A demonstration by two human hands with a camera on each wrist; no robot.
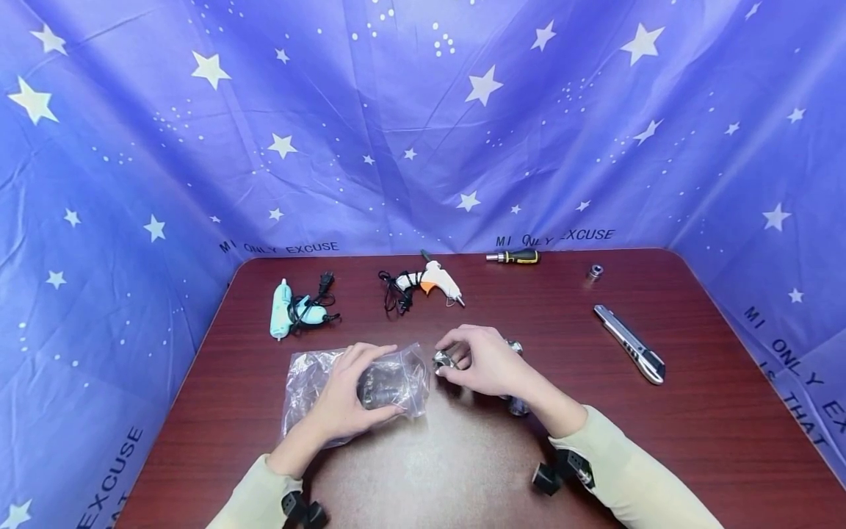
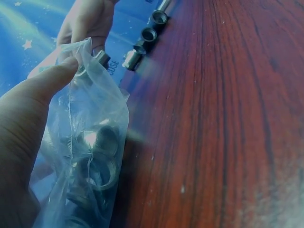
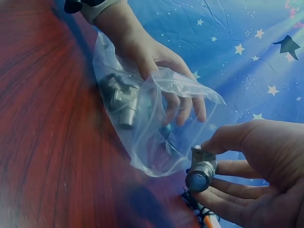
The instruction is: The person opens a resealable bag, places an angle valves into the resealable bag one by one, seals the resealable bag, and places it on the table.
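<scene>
Left hand (image 1: 346, 393) grips plastic bag (image 1: 311, 382) of fittings; right hand (image 1: 485, 364), at 3 o'clock, pinches 1 metal fitting (image 3: 202, 170); advisable: hold the bag mouth wide, feed squarely.

We see a clear plastic bag (image 1: 370, 382) of metal fittings lying on the table (image 1: 694, 433), its mouth open toward a single metal fitting (image 3: 202, 171) held just beside it.

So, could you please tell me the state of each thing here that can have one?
Plastic bag: lying on the table, mouth open, metal fittings inside.
Left hand: gripping the bag.
Right hand: pinching a metal fitting at the bag's mouth.
Utility knife: no blade showing.
White glue gun: lying unplugged.
</scene>
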